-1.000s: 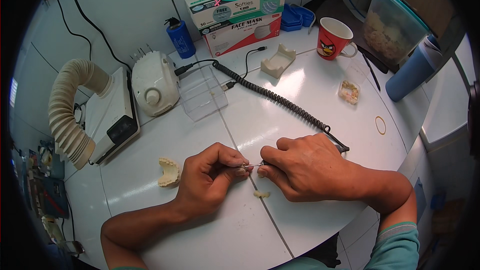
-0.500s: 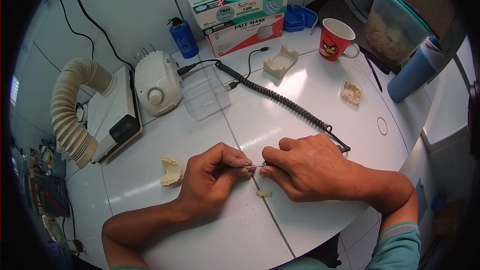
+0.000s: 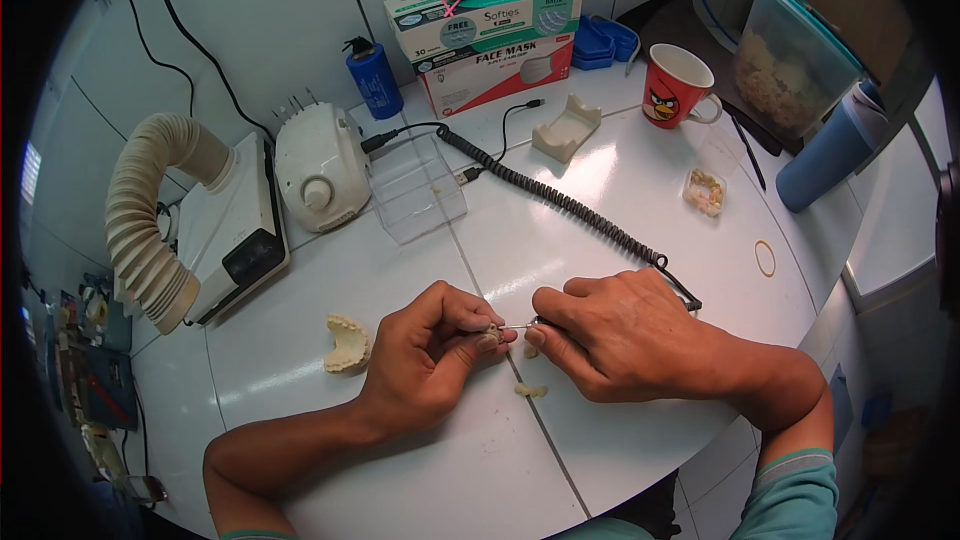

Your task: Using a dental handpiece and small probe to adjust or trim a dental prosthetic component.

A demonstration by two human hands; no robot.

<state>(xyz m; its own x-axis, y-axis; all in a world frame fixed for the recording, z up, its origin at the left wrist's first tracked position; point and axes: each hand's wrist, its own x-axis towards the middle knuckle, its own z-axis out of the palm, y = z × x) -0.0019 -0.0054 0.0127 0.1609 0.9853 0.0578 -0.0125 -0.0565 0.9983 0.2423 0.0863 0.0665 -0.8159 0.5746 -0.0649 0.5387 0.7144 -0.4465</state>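
Note:
My left hand (image 3: 432, 355) pinches a small tooth-coloured piece (image 3: 490, 339) between thumb and fingers just above the white table (image 3: 620, 190). My right hand (image 3: 625, 335) grips a thin handpiece whose fine metal tip (image 3: 517, 326) touches that piece. A black coiled cord (image 3: 560, 200) runs from under my right hand back to a white motor unit (image 3: 320, 168). A cream dental cast (image 3: 347, 343) lies left of my left hand. A small cream fragment (image 3: 529, 391) lies on the table below my hands.
A ribbed suction hose (image 3: 140, 230) on a white box is at the left. A clear plastic tray (image 3: 418, 188), stacked mask boxes (image 3: 490, 30), a blue bottle (image 3: 374, 80), a red mug (image 3: 678, 86), a handpiece rest (image 3: 566, 128) and a small dish of teeth (image 3: 705, 190) stand behind.

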